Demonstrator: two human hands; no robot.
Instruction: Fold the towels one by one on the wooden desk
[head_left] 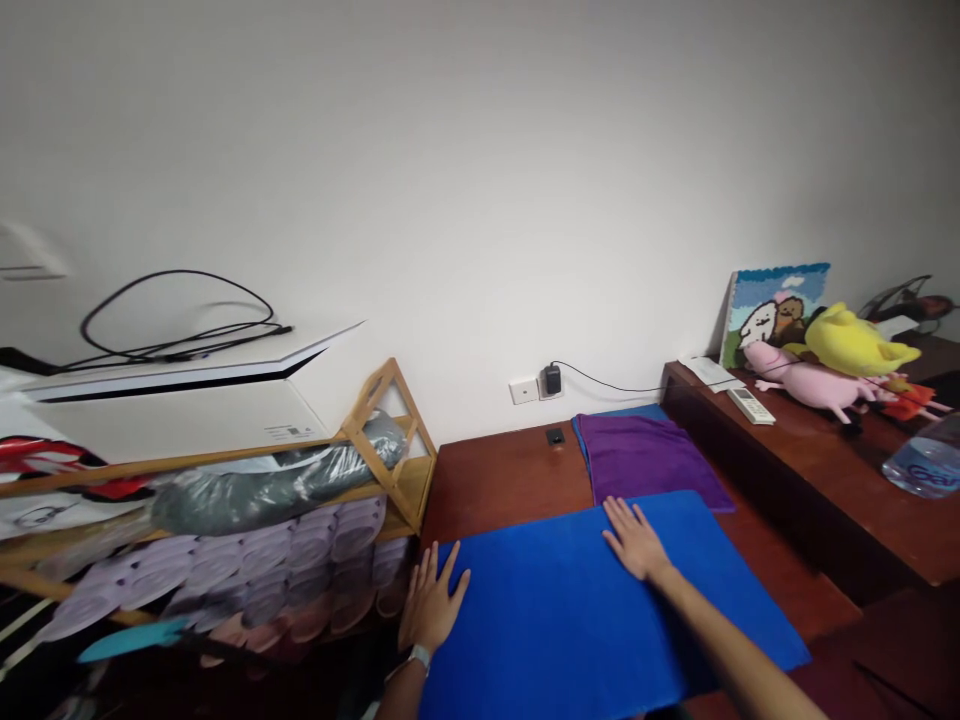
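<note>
A blue cloth (547, 610) lies spread over the near part of a reddish-brown wooden table (510, 475). On the cloth's left edge rests my left hand (435, 600), its fingers spread, with a watch at the wrist. My right hand (634, 538) lies flat near the cloth's far edge, fingers apart, holding nothing. Just behind it is a purple cloth (645, 455), partly overlapping another blue cloth (645, 411) by the wall.
A wooden rack (390, 440) at the left bears slippers (270, 550), a wrapped bundle (277, 495) and a white box (187, 415). On the raised right surface (825, 470) are plush toys (855, 345), a remote (750, 406) and a bottle (926, 460). A plugged-in adapter (553, 378) trails a cable.
</note>
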